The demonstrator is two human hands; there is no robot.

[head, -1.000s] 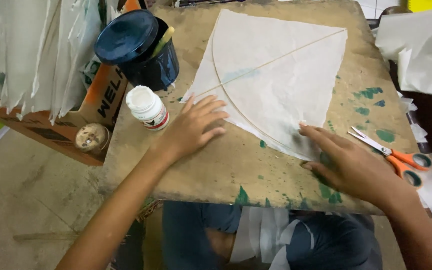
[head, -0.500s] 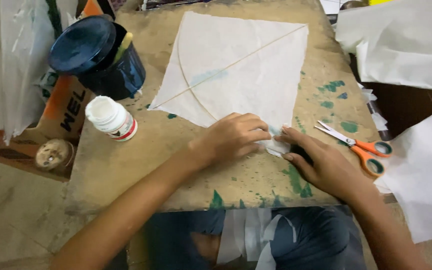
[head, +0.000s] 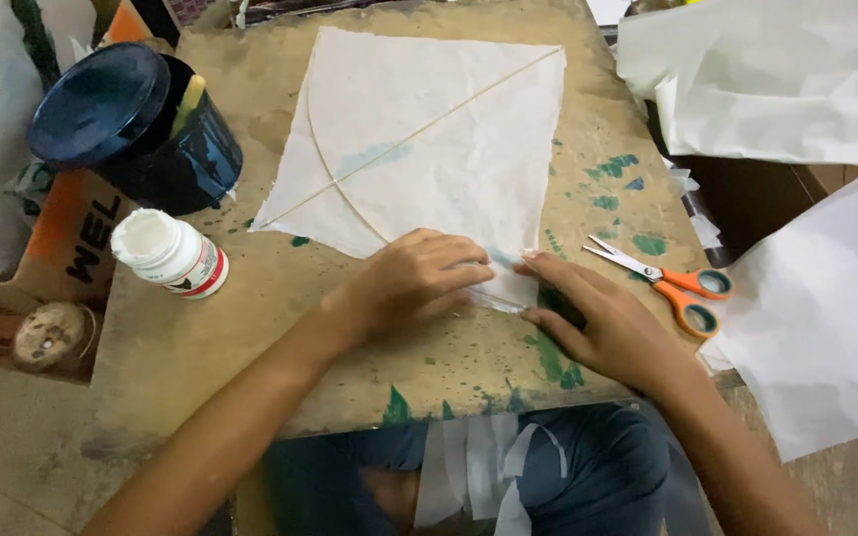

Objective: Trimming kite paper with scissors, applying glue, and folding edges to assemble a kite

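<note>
Since the earlier frames, both hands have drawn together from the kite's side edges to its near corner, and the head camera has come in closer over them.

In the head view, the left hand (head: 411,281) lies flat on the white diamond-shaped paper kite with thin crossed sticks (head: 419,149), its fingers (head: 459,260) together and pressed down on the corner, gripping nothing. The right hand (head: 603,323) meets it from the other side; its fingers (head: 548,270) are slightly spread, their tips pinning the paper's folded edge to the paint-stained wooden desk (head: 201,347). The kite's corner sits under and between the two sets of fingertips, and the rest of the sheet spreads away beyond them.

The paper looks thin and creased, so hard sideways rubbing could tear it at the corner or drag the fold crooked. If there is wet glue under the edge, which cannot be seen, the fingers could lift the paper when they come away.

Just right of the right fingers lie orange-handled scissors (head: 662,283); a sweep of the wrist could knock them off. Well left of the left fingers stands a white plastic bottle with a red band (head: 171,255), and beyond it a dark blue round tin with its lid ajar (head: 136,124).
</note>
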